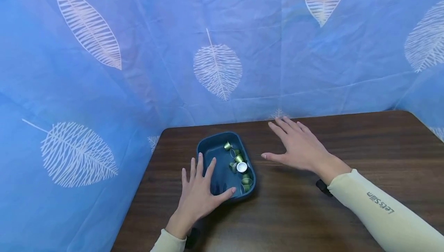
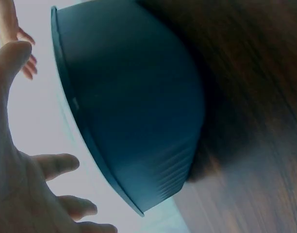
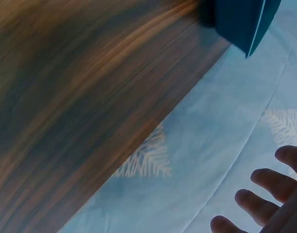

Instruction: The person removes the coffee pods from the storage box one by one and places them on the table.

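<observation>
By the near left side of the dark blue plastic bin (image 1: 215, 148), the left hand (image 1: 197, 196) is spread wide, and nothing is held. Right of the bin, on a pale yellow cloth sleeve (image 1: 392, 213), "Let's Slim" can be read. Inside the bin, along its right side, small round shiny green cups (image 1: 239, 158) are gathered; they would best be pinched softly, one by one. Right of the bin's far end, the right hand (image 1: 298, 146) is spread too, with nothing held.
</observation>
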`<action>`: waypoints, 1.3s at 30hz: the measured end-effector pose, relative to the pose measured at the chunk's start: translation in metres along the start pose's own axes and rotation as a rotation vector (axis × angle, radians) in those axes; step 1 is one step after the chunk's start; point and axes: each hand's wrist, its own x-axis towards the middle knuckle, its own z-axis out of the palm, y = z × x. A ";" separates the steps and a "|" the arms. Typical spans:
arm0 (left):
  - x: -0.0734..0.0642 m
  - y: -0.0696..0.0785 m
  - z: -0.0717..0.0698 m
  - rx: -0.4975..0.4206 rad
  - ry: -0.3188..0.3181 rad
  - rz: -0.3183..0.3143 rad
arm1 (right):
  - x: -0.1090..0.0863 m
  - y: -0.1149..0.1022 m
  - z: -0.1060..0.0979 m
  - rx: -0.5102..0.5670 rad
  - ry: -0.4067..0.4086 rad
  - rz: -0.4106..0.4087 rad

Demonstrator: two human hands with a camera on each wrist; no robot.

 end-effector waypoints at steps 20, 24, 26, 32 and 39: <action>-0.006 -0.005 0.007 -0.106 -0.068 -0.069 | 0.004 -0.048 0.036 0.100 -0.014 -0.118; -0.007 -0.004 0.011 -0.118 -0.063 -0.061 | 0.004 -0.050 0.041 0.110 -0.005 -0.123; -0.007 -0.003 0.013 -0.113 -0.060 -0.046 | 0.003 -0.051 0.043 0.112 0.002 -0.127; -0.006 -0.001 0.016 -0.106 -0.054 -0.010 | 0.002 -0.052 0.047 0.125 0.023 -0.136; -0.004 0.002 0.020 -0.098 -0.066 -0.001 | 0.003 -0.057 0.053 0.150 0.044 -0.136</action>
